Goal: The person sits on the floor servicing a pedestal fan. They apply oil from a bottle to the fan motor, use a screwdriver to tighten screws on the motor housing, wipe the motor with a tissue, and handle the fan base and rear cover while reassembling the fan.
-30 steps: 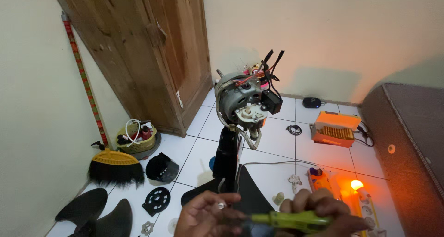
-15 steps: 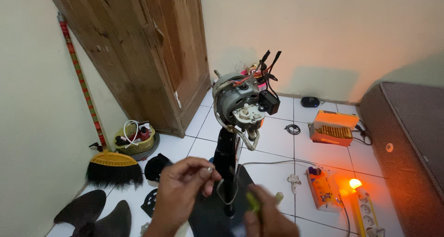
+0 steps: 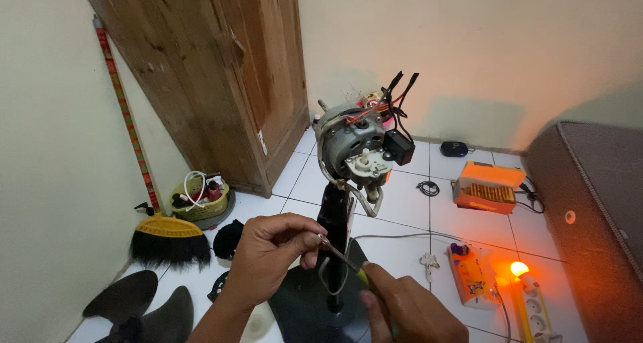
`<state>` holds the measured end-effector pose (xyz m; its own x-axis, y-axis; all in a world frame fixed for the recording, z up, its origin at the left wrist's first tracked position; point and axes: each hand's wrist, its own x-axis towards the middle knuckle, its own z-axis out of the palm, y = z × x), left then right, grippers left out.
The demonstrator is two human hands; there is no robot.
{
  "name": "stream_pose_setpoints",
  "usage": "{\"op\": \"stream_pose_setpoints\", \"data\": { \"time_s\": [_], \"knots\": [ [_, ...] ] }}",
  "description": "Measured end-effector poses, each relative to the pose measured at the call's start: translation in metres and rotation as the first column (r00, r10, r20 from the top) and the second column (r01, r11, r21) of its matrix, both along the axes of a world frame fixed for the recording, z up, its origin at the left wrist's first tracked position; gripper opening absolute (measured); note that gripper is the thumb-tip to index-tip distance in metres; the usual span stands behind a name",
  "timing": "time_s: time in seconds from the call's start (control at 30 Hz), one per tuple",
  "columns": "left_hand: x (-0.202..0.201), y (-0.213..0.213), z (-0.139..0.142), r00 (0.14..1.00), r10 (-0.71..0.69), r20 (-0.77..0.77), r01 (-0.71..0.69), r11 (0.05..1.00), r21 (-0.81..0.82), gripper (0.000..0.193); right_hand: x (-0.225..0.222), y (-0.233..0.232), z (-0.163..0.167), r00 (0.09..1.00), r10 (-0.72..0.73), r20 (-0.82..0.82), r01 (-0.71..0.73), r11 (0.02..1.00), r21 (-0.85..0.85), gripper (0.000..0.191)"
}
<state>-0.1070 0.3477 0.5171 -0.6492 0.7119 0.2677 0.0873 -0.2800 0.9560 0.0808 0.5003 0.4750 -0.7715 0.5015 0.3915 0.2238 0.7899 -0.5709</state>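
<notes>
1. The right hand (image 3: pixel 408 313), nearest the camera and in front of the fan stand (image 3: pixel 335 216), is clenched around the yellow-green handle of a screwdriver (image 3: pixel 345 259), whose thin metal shaft slants up and to the left.
2. The left hand (image 3: pixel 268 259), just left of the stand, pinches the screwdriver's tip between thumb and forefinger; whether a small screw sits there is too small to tell.
3. The screwdriver looks light and stiff; its slim shaft seems slippery, so the handle is the surer place to grip.
4. Behind both hands the black stand rises from a dark round base (image 3: pixel 308 309) to the bare fan motor (image 3: pixel 355 145), with loose wires on top that look fragile.
5. Left of the stand lie dark fan blades (image 3: pixel 144 306), a broom (image 3: pixel 167 239) and a small basket (image 3: pixel 201 199).
6. Right of the stand sit a power strip (image 3: pixel 532 303) with a glowing orange lamp and an orange box (image 3: pixel 487 187).
7. Beyond the motor, a wooden door (image 3: pixel 228 75) leans in the corner.
</notes>
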Motion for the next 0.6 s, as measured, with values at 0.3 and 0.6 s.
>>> {"op": "stream_pose_setpoints", "data": {
  "time_s": [0.3,0.6],
  "knots": [
    [-0.003,-0.002,0.005,0.997,-0.037,-0.074,0.038,0.999,0.015,0.011,0.003,0.007,-0.007,0.98,0.037,0.195,-0.039,0.999,0.008,0.041],
    [-0.008,0.003,-0.009,0.984,-0.17,0.06,0.16,0.977,0.144,0.008,-0.011,0.018,-0.049,0.963,0.251,-0.102,-0.255,0.967,-0.023,0.041]
  ]
}}
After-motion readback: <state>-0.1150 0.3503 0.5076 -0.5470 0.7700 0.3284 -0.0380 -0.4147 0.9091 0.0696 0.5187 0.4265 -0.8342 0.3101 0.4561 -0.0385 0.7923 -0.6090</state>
